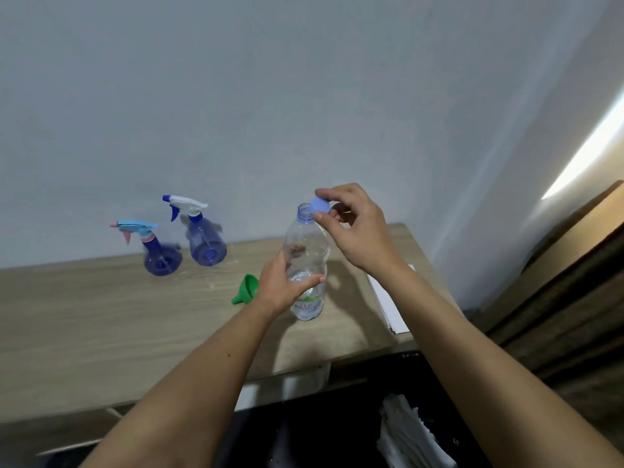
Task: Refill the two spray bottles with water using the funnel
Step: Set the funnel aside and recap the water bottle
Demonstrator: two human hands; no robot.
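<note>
A clear plastic water bottle (308, 251) stands upright on the wooden table (101, 319), its mouth uncovered and water low inside. My left hand (283, 285) grips its middle. My right hand (354, 224) pinches the light blue cap (320, 205) just beside the bottle's mouth. A green funnel (245, 289) lies on its side on the table, left of my left hand. Two blue spray bottles stand near the wall: one with a white and blue trigger head (206, 241), and a shorter one with a pale blue and pink head (158, 255) to its left.
A white sheet of paper (388, 298) lies at the table's right end. The grey wall rises directly behind the table. Below the front edge is a dark space holding crumpled white material (405, 434). Wooden boards (557, 298) lean at the right.
</note>
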